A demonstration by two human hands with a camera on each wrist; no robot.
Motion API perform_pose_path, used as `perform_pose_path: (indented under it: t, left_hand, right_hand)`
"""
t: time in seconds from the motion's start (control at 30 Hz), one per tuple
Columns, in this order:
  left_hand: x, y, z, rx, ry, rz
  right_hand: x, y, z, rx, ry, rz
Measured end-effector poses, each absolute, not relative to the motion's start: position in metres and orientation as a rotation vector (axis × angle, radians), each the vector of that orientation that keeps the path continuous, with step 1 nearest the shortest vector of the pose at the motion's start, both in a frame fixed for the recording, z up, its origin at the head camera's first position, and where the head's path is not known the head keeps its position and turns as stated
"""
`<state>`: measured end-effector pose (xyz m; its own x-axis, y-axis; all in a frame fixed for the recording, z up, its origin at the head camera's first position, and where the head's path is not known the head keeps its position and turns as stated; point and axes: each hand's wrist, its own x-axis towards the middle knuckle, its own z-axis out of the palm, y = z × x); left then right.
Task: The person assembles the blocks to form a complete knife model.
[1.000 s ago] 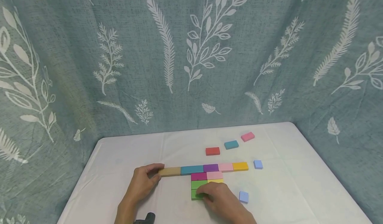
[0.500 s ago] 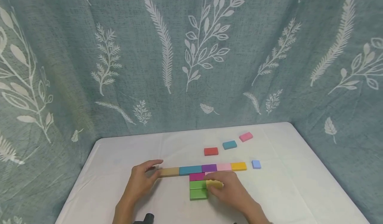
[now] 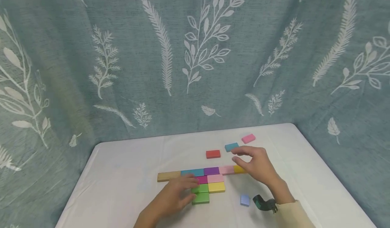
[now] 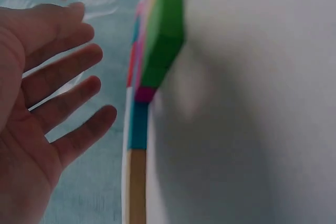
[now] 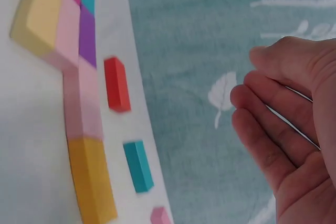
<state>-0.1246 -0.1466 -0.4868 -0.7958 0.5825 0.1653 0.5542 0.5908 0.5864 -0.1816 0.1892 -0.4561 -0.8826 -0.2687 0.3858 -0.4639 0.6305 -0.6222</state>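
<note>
My left hand (image 3: 173, 197) has its fingers spread and holds nothing; in the head view it overlaps the left side of the magenta block (image 3: 202, 180) and the green blocks (image 3: 201, 198). A yellow block (image 3: 216, 187) and a pink block (image 3: 215, 178) lie against these. Above them runs a long row: a tan wooden block (image 3: 168, 176), a teal one, a purple block (image 3: 211, 171), a pink one and an orange-yellow block (image 3: 239, 169). My right hand (image 3: 259, 165), thumb and fingers apart and holding nothing, hovers by the loose teal block (image 3: 231, 147).
A loose red block (image 3: 213, 154) and a pink block (image 3: 248, 138) lie toward the back of the white-covered table (image 3: 128, 160). A light blue square block (image 3: 245, 200) sits at the front right, beside the black wrist camera (image 3: 264, 203). A patterned curtain (image 3: 128, 68) surrounds the table.
The right hand has let go of the yellow block beside the upper green one and moved up and right. The left hand has left the tan block's end and moved right, toward the green blocks.
</note>
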Motion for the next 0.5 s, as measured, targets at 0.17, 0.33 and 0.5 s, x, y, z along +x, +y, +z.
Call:
perform_pose_path:
  t: [0.17,0.33,0.5]
  left_hand:
    - [-0.123,-0.14,-0.491,1.016,2.733,0.852]
    - [-0.123,-0.138,-0.492,0.999,2.721,0.818]
    - [-0.126,-0.136,-0.493,0.973,2.688,0.803]
  right_hand:
    - [-0.194,0.204,-0.457,0.541,-2.593,1.125]
    - [-0.206,0.216,-0.463,0.492,-2.596,1.233]
    - [-0.219,0.228,-0.471,0.447,-2.602,1.284]
